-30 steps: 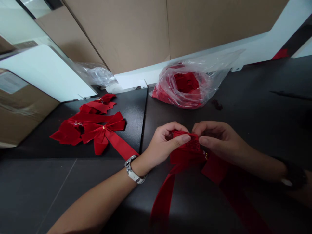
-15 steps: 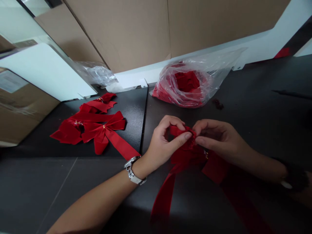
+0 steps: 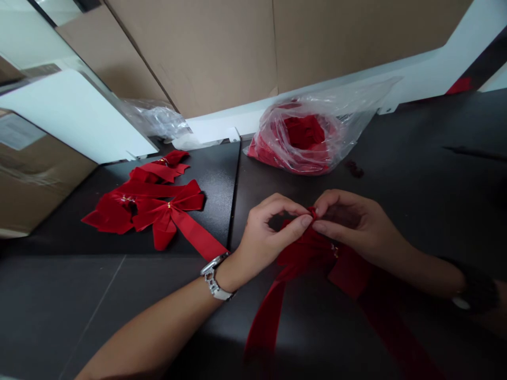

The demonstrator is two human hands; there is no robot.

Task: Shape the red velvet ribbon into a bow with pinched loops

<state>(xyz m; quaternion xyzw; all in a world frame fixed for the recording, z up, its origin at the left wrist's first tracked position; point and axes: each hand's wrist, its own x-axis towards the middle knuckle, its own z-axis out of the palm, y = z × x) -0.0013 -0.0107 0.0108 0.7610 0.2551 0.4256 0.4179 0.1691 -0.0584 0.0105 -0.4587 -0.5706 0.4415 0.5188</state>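
My left hand (image 3: 273, 227), with a silver watch at the wrist, pinches a small bunched piece of red velvet ribbon (image 3: 312, 212) between thumb and forefinger. My right hand (image 3: 356, 224) grips the same piece from the other side, its fingertips almost meeting the left ones. Most of the ribbon piece is covered by the fingers. Below both hands a large red velvet bow (image 3: 303, 253) with a gold-coloured tie at its middle lies on the dark table, its long tails spreading toward me. Whether the pinched piece joins this bow, I cannot tell.
A clear plastic bag (image 3: 293, 153) of red velvet stands behind my hands. Several red bows (image 3: 168, 208) lie on the left tabletop. A small dark red scrap (image 3: 354, 169) and a thin dark object (image 3: 471, 153) are on the right. Cardboard (image 3: 222, 53) and white panels close off the back.
The red ribbon piece between my fingers has become smaller and more tightly bunched. My two hands have drawn slightly closer together. The bows and the bag have stayed put.
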